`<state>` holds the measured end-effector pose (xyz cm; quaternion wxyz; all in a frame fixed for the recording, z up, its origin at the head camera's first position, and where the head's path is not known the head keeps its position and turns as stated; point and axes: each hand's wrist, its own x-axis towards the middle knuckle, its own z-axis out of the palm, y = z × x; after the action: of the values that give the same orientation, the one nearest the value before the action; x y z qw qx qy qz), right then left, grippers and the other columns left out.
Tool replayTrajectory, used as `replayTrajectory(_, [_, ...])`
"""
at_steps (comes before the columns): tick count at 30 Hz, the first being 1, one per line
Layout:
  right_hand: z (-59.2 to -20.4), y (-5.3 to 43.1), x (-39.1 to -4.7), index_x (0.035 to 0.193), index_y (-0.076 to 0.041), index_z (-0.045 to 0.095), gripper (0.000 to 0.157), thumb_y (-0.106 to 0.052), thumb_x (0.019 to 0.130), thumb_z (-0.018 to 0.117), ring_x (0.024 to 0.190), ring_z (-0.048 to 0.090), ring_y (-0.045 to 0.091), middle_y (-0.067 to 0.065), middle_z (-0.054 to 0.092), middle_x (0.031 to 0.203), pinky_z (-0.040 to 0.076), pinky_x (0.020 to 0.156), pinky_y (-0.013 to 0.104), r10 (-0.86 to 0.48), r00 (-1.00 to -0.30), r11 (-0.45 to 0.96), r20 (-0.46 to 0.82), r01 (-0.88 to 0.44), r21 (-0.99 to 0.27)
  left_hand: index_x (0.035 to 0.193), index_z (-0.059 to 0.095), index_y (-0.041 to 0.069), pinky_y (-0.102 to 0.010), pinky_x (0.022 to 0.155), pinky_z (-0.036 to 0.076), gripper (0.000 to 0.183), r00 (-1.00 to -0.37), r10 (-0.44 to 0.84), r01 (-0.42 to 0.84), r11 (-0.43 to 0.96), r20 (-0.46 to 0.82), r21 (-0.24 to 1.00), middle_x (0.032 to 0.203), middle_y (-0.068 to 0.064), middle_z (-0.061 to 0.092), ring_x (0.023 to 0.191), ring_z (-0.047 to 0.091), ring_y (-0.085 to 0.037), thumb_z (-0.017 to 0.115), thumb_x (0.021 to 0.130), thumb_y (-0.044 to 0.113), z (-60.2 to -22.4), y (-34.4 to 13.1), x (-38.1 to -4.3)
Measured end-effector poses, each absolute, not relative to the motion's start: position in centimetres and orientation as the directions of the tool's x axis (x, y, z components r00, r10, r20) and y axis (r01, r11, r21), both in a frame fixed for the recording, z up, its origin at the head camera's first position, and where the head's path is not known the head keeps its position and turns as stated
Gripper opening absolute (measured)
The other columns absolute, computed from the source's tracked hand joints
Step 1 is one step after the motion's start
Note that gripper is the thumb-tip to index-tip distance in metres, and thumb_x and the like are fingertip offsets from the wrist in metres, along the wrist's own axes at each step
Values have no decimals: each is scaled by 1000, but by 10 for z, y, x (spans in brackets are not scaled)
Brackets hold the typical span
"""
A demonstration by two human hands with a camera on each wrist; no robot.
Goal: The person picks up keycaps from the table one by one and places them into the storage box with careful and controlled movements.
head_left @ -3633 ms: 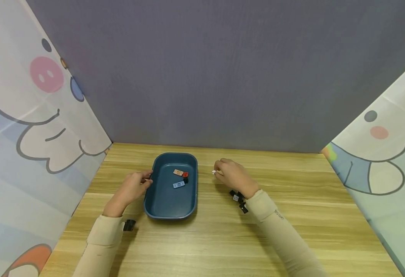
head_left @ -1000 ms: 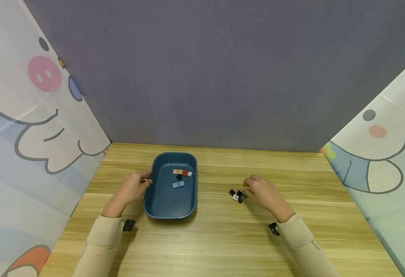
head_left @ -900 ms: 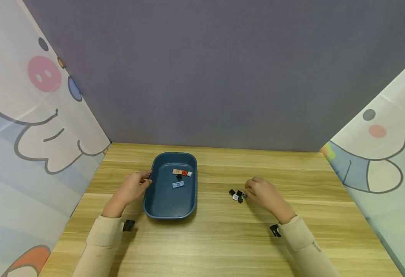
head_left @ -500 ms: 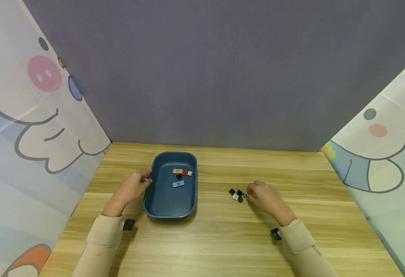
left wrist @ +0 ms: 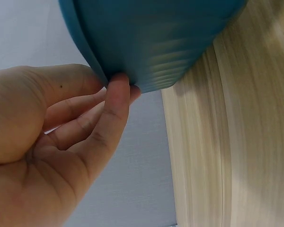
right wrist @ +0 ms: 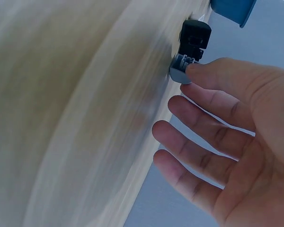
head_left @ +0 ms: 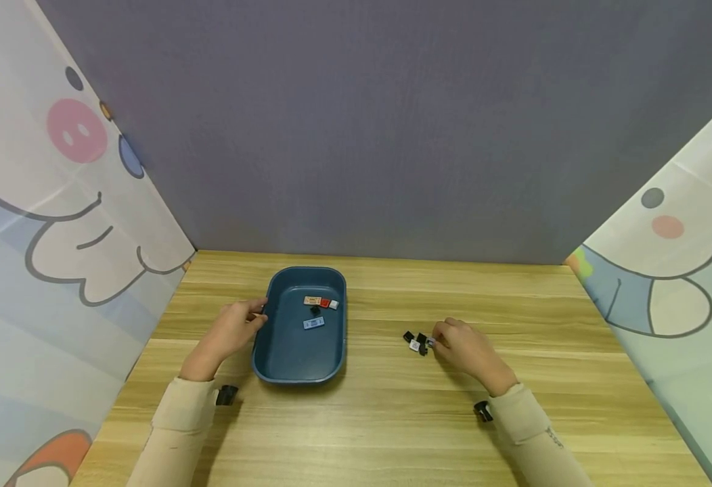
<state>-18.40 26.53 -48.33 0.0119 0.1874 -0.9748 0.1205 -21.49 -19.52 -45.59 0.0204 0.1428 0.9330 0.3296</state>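
Observation:
My left hand (head_left: 234, 331) pinches the rim of a dark blue plastic tray (head_left: 298, 375); in the left wrist view the thumb and fingers (left wrist: 117, 97) meet on its edge. Inside lie a cream keycap (head_left: 312, 301), a red keycap (head_left: 325, 304), a white keycap (head_left: 334, 305), a black keycap (head_left: 315, 311) and a long light blue keycap (head_left: 314, 323). On the table to the right, my right hand (head_left: 468, 348) pinches a grey keycap (right wrist: 180, 71) between thumb and index finger. Its hollow underside shows in the right wrist view, and the other fingers spread loosely.
Beside the grey keycap sit several black keycaps (head_left: 408, 335) and a white keycap (head_left: 414, 345) on the wooden table (head_left: 362, 433). A grey panel (head_left: 362, 135) rises behind the table, and cartoon-printed sheets (head_left: 21, 270) flank it.
The right hand has gone from beside the tray to the small pile on the right. The white keycap it held now lies in the tray. The left hand stays at the rim.

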Motion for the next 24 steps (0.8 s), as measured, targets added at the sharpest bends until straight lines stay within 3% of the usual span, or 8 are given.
replayTrajectory(12, [-478,262,-187,90,-11,68,8,-16,91,75,70,56,11,-4,59,82,51,60,31,-371,-920,880,122,-391,-271,135,54,-13,-43,73,59,41,-957,286,252,735,49,630,117,-30,66,98,68,-39,61,97,0,-457,-197,-215])
replayTrajectory(24, [-456,237,-200,97,-10,70,8,-16,93,72,82,64,17,0,64,93,55,66,33,-432,-888,851,159,-459,-255,133,56,-13,-43,73,59,40,-958,280,256,734,63,629,116,-30,66,97,69,-39,62,96,0,-459,-197,-215])
